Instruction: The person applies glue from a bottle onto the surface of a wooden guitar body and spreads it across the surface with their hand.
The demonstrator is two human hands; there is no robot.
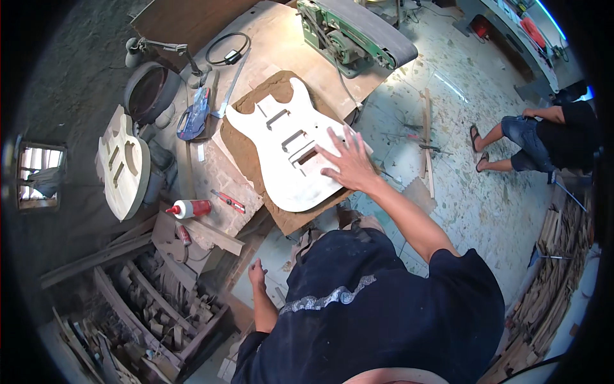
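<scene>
A white, double-horned electric guitar body [295, 176] with pickup cutouts lies flat on a brown padded board [242, 146] at the bench's near edge. Across its right side, by the lower cutout, rests my right hand [348, 161], palm down with the fingers spread and nothing held. My left hand [258, 275] hangs low beside my body, away from the guitar body. Its fingers are loosely bent, and no object shows in it.
A belt sander [355, 32] stands at the bench's far end. Left of the board are a utility knife [229, 201], a glue bottle [189, 208], a blue-handled tool [195, 118] and another guitar body [123, 169]. Wood scraps [157, 301] fill a lower-left bin. A person [543, 137] stands at right.
</scene>
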